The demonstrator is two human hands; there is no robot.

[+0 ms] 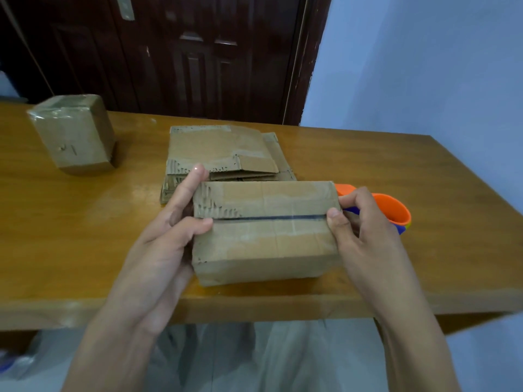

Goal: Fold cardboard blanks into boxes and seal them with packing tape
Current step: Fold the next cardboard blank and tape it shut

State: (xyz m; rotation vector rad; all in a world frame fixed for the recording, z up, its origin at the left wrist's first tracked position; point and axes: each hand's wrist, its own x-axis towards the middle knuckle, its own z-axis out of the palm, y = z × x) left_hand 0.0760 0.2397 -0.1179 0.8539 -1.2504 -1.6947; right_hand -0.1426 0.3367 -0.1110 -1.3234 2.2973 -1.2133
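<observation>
A folded cardboard box [266,236] stands near the table's front edge, its two top flaps closed with a dark seam between them. My left hand [169,222] grips the box's left end, thumb on the seam and fingers behind the far flap. My right hand [365,224] grips the right end, thumb on the seam there. An orange tape dispenser [393,210] lies just behind my right hand, partly hidden by it. A stack of flat cardboard blanks [223,154] lies behind the box.
A taped, finished box [76,134] stands upright at the far left of the wooden table [368,165]. A dark wooden door is behind the table, a pale blue wall to the right. The table's front edge runs just below the box.
</observation>
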